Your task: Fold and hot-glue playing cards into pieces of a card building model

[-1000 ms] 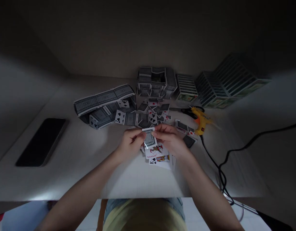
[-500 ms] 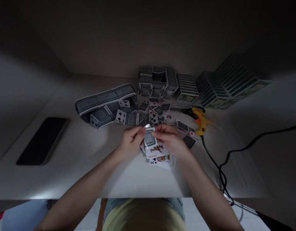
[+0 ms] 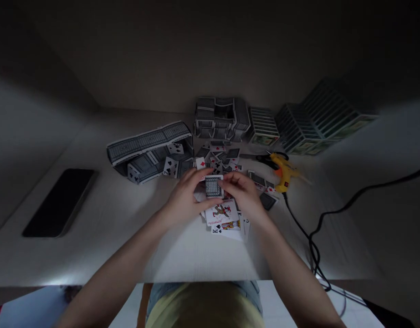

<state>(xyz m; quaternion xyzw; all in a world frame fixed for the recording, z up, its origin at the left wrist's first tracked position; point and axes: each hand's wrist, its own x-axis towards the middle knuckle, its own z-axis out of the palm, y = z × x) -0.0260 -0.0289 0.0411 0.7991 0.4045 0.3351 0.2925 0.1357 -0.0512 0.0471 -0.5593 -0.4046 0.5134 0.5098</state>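
Observation:
A small card piece (image 3: 214, 187) with a dark patterned back is held up between both hands. My left hand (image 3: 184, 197) grips it by its top and bottom edges, thumb below and fingers above. The fingertips of my right hand (image 3: 242, 193) pinch its right side. Just under the hands lie a joker card (image 3: 222, 212) and a king of spades (image 3: 227, 226), face up on other cards. Behind the hands, cut card pieces (image 3: 223, 157) are scattered, and a piece with a red diamond (image 3: 201, 163) shows beside my left fingers.
A long card structure (image 3: 150, 143) stands at the left, a boxy one (image 3: 222, 118) at the back, and ribbed card stacks (image 3: 328, 118) at the back right. A yellow glue gun (image 3: 283, 172) with a black cord, scissors (image 3: 264, 158) and a phone (image 3: 59, 202) lie on the table (image 3: 128, 250).
My left hand has opened wider and now spans the card piece from top to bottom. The piece sits more upright and slightly higher. A red diamond piece now shows behind my left fingers.

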